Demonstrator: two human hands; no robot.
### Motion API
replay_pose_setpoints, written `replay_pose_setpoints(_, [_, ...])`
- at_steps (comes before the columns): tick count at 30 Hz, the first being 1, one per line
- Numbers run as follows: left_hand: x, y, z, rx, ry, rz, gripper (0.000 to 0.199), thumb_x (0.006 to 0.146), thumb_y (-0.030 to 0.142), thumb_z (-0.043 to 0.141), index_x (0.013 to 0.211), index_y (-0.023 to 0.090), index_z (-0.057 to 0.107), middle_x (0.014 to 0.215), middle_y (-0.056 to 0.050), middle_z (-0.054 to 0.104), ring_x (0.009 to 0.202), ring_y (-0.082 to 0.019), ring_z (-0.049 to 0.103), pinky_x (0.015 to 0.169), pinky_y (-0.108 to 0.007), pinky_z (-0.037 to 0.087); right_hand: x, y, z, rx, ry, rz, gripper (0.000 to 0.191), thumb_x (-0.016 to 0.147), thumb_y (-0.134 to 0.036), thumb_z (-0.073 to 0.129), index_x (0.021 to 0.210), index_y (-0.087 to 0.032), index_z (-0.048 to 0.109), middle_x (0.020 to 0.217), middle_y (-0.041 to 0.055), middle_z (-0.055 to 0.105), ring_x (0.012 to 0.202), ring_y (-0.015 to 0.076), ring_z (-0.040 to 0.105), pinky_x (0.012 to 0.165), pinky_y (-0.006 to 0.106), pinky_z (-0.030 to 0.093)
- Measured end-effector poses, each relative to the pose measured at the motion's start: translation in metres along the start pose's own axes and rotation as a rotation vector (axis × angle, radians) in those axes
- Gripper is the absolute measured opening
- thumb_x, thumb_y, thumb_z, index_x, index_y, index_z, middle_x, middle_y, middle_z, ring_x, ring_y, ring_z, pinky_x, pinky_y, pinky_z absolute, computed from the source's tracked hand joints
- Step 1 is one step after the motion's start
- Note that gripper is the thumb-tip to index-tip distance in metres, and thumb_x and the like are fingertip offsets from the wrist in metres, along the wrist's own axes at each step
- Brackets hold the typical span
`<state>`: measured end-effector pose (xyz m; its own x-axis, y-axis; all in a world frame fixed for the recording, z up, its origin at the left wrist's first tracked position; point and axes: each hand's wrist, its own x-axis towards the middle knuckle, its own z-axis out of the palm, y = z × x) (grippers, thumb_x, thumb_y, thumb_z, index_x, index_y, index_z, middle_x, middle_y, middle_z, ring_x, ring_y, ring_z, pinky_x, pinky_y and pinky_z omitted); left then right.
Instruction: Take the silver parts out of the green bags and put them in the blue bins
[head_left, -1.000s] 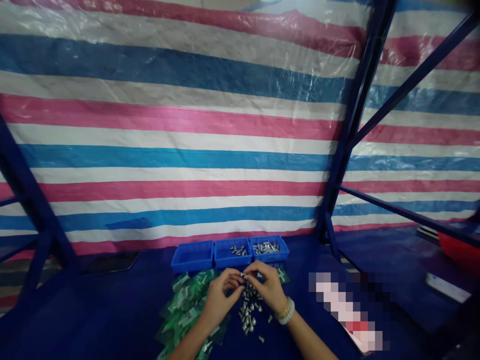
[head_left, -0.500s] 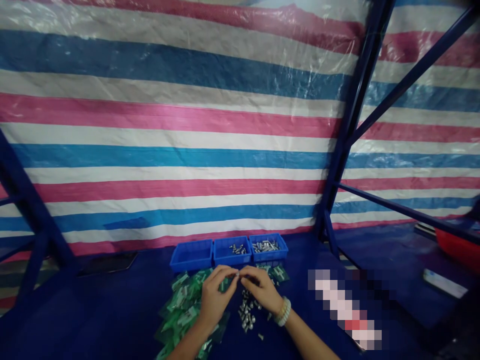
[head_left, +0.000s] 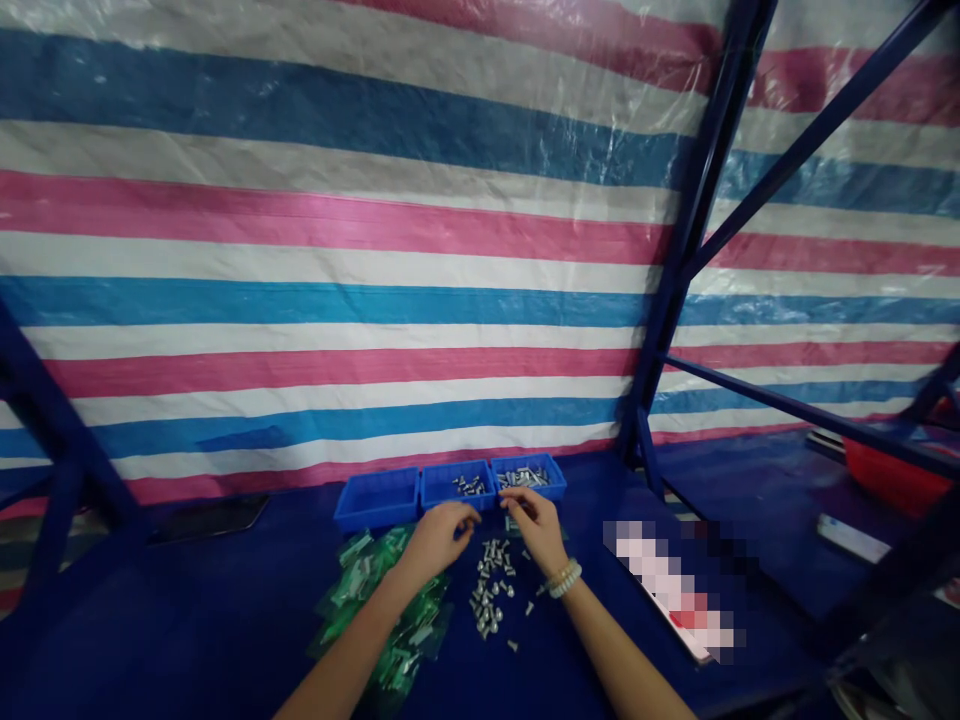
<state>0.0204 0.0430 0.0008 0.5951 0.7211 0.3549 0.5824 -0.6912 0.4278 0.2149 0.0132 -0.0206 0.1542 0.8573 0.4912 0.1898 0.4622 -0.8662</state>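
Observation:
My left hand (head_left: 444, 532) hovers in front of the middle blue bin, above the edge of the green packets (head_left: 375, 590). Its fingers are curled in, and whatever they hold is too small to make out. My right hand (head_left: 536, 522), with beaded bracelets at the wrist, is at the front of the right blue bin (head_left: 556, 490). Its fingers and thumb are apart, and nothing shows between them. Between my forearms lies a loose heap of metal screws (head_left: 489, 590). The middle bin (head_left: 435, 492) holds some small metal parts; longer ones lie in the right bin.
An empty-looking blue bin (head_left: 375, 498) stands at the left of the row. A dark phone-like slab (head_left: 214, 518) lies farther left. Right of my arm is a pink-edged flat object (head_left: 675, 620), partly blurred out. Blue frame posts (head_left: 670, 280) and a striped sheet (head_left: 337, 230) stand behind.
My hands were together at the fingertips over the screws and have separated. The right hand has moved up to the right bin, uncovering more of the screw heap. The camera view has shifted slightly.

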Motion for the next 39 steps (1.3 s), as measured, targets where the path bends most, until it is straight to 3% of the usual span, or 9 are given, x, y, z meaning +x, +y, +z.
replay_pose_setpoints(3, [-0.015, 0.005, 0.011, 0.017, -0.129, 0.041, 0.020, 0.072, 0.008, 0.059, 0.084, 0.021, 0.069, 0.084, -0.003, 0.069, 0.083, -0.022, 0.062, 0.076, -0.030, 0.043, -0.001, -0.001, 0.002, -0.036, 0.011, -0.018, 0.022, 0.085, -0.033, 0.056, 0.089, -0.017, 0.070, 0.078, 0.0055, 0.071, 0.072, 0.0200, 0.065, 0.065, 0.029, 0.051])
replay_pose_setpoints(8, [-0.018, 0.011, 0.018, 0.023, -0.180, 0.017, 0.012, 0.073, 0.011, 0.061, 0.079, 0.020, 0.067, 0.081, -0.003, 0.067, 0.083, -0.022, 0.059, 0.075, -0.030, 0.042, -0.002, -0.003, 0.003, -0.055, 0.024, -0.025, 0.021, 0.085, -0.031, 0.055, 0.088, -0.017, 0.070, 0.076, 0.0051, 0.071, 0.069, 0.0193, 0.065, 0.063, 0.028, 0.050])
replay_pose_setpoints(14, [-0.017, 0.010, 0.009, -0.212, 0.016, -0.077, 0.012, 0.075, 0.013, 0.056, 0.080, 0.019, 0.064, 0.078, -0.003, 0.067, 0.076, -0.019, 0.062, 0.071, -0.028, 0.046, -0.001, -0.004, 0.003, -0.051, 0.016, -0.036, 0.019, 0.085, -0.028, 0.054, 0.088, -0.017, 0.070, 0.076, 0.0050, 0.070, 0.070, 0.0196, 0.065, 0.063, 0.029, 0.051])
replay_pose_setpoints(20, [-0.016, 0.005, 0.009, -0.609, 0.209, -0.211, 0.019, 0.082, 0.034, 0.058, 0.088, 0.018, 0.066, 0.087, -0.006, 0.070, 0.085, -0.021, 0.066, 0.078, -0.032, 0.052, -0.006, -0.009, 0.009, -0.133, -0.136, -0.170, 0.020, 0.085, -0.022, 0.053, 0.098, -0.019, 0.068, 0.083, 0.0054, 0.070, 0.071, 0.0179, 0.064, 0.068, 0.030, 0.052])
replay_pose_setpoints(23, [-0.016, 0.004, 0.011, -0.708, 0.218, -0.247, 0.025, 0.079, 0.037, 0.063, 0.092, 0.016, 0.067, 0.093, -0.008, 0.071, 0.088, -0.023, 0.067, 0.083, -0.035, 0.052, -0.009, -0.010, 0.012, -0.143, -0.214, -0.239, 0.022, 0.084, -0.018, 0.054, 0.102, -0.020, 0.067, 0.087, 0.0052, 0.070, 0.073, 0.0172, 0.063, 0.070, 0.030, 0.052])
replay_pose_setpoints(28, [-0.018, 0.006, 0.010, -0.805, 0.197, -0.262, 0.031, 0.075, 0.038, 0.069, 0.096, 0.016, 0.064, 0.084, -0.006, 0.071, 0.083, -0.022, 0.067, 0.081, -0.036, 0.053, -0.012, -0.007, 0.014, -0.120, -0.271, -0.288, 0.018, 0.085, -0.021, 0.058, 0.100, -0.021, 0.068, 0.088, 0.0055, 0.069, 0.076, 0.0177, 0.064, 0.071, 0.030, 0.052])
replay_pose_setpoints(35, [-0.019, 0.009, 0.011, -0.859, 0.142, -0.284, 0.030, 0.073, 0.033, 0.072, 0.095, 0.017, 0.061, 0.082, -0.005, 0.069, 0.080, -0.020, 0.067, 0.078, -0.033, 0.052, -0.010, -0.016, 0.010, -0.157, -0.264, -0.303, 0.010, 0.085, -0.024, 0.060, 0.084, -0.020, 0.069, 0.079, 0.0049, 0.067, 0.074, 0.0182, 0.062, 0.069, 0.030, 0.049])
replay_pose_setpoints(39, [-0.019, 0.014, 0.012, -0.931, 0.104, -0.296, 0.035, 0.064, 0.025, 0.078, 0.092, 0.017, 0.060, 0.081, -0.003, 0.069, 0.076, -0.018, 0.066, 0.074, -0.031, 0.053, -0.009, -0.021, 0.009, -0.172, -0.231, -0.267, 0.008, 0.084, -0.025, 0.061, 0.081, -0.020, 0.066, 0.075, 0.0036, 0.065, 0.070, 0.0172, 0.059, 0.066, 0.028, 0.047])
